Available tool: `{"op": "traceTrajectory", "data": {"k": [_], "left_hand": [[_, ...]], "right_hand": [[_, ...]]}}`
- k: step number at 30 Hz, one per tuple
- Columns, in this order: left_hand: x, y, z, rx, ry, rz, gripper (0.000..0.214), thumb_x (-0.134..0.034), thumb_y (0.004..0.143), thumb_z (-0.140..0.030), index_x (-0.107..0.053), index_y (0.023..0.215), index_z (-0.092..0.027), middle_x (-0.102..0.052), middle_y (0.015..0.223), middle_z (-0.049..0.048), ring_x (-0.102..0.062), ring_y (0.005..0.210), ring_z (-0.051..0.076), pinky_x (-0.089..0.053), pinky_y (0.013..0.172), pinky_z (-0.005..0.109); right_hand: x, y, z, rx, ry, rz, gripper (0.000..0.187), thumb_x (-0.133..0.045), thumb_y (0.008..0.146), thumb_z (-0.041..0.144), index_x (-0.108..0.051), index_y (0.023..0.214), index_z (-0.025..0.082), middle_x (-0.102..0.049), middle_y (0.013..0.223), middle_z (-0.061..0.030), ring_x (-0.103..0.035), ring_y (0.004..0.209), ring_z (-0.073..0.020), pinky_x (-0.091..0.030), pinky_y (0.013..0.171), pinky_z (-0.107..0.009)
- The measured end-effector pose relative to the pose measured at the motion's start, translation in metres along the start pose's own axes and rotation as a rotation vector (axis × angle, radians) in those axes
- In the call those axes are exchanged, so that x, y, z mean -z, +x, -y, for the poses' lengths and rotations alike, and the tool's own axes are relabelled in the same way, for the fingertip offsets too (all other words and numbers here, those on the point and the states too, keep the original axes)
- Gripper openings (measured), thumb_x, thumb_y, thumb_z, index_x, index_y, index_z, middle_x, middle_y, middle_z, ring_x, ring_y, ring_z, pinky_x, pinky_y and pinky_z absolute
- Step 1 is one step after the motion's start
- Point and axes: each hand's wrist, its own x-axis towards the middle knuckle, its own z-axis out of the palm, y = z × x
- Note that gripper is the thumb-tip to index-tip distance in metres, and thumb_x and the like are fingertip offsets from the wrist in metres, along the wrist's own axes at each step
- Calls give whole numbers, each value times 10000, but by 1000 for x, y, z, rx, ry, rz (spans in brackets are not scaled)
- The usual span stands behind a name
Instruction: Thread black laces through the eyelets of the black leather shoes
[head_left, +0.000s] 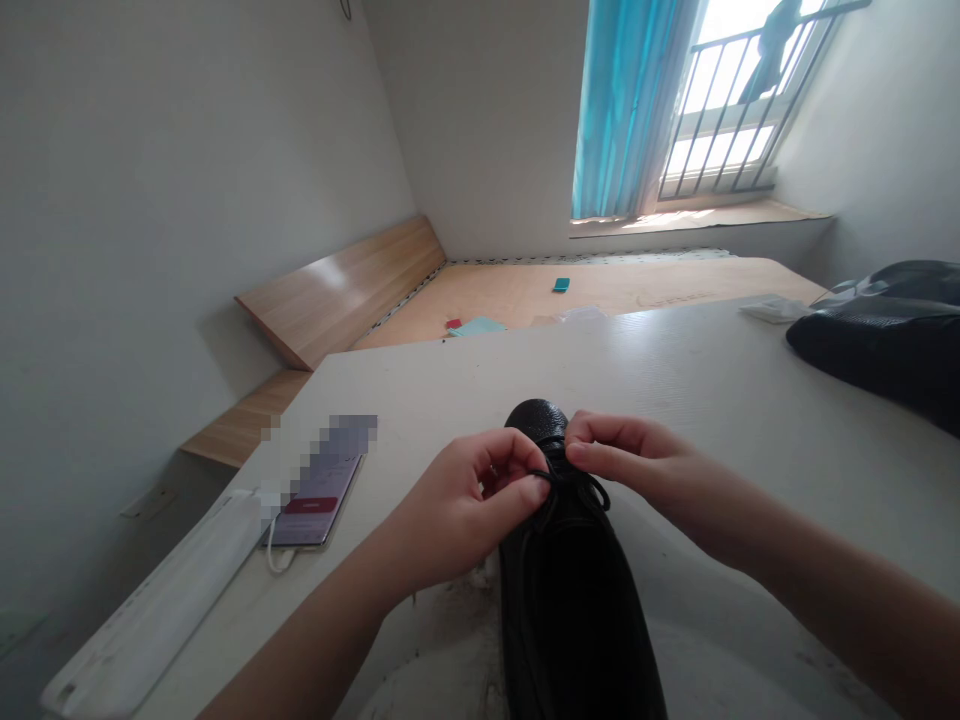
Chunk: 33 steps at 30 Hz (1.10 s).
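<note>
Two hands, the left hand (457, 510) and the right hand (619, 445), pinch a black shoelace (581, 483) between their fingertips, keeping it close above the black leather shoe (570, 620) lying on a white tabletop (675, 370).

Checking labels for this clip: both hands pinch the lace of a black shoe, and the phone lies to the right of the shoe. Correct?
Not quite: the phone lies to the left of the black shoe, not the right, as the head view shows. The rest stands: the left hand and right hand pinch the lace.
</note>
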Motion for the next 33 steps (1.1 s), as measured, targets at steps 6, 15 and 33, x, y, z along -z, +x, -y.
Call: {"op": "traceTrajectory", "data": {"k": [6, 15, 33], "left_hand": [[-3, 4, 2, 60, -228, -6, 135, -609, 785, -289, -575, 786, -158, -520, 726, -21, -443, 688, 96, -360, 654, 219], [-10, 6, 6, 60, -151, -3, 246, -486, 781, -348, -418, 613, -182, -342, 619, -29, -331, 607, 110, -289, 569, 242], [3, 1, 8, -67, 327, 17, 372, -441, 905, -355, -346, 592, -177, -313, 566, -53, -315, 569, 94, -249, 537, 253]], "right_hand": [[-3, -3, -4, -31, 213, -42, 210, -688, 773, 412, -666, 779, 203, -581, 961, -16, -513, 960, -183, -388, 889, -308], [-13, -1, -9, -14, 204, -22, 284, -649, 803, 416, -551, 661, 191, -529, 898, -8, -503, 945, -179, -390, 871, -310], [21, 9, 0, 553, -608, 136, 415, -468, 947, 255, -295, 575, 193, -370, 573, 29, -380, 587, -98, -330, 553, -238]]}}
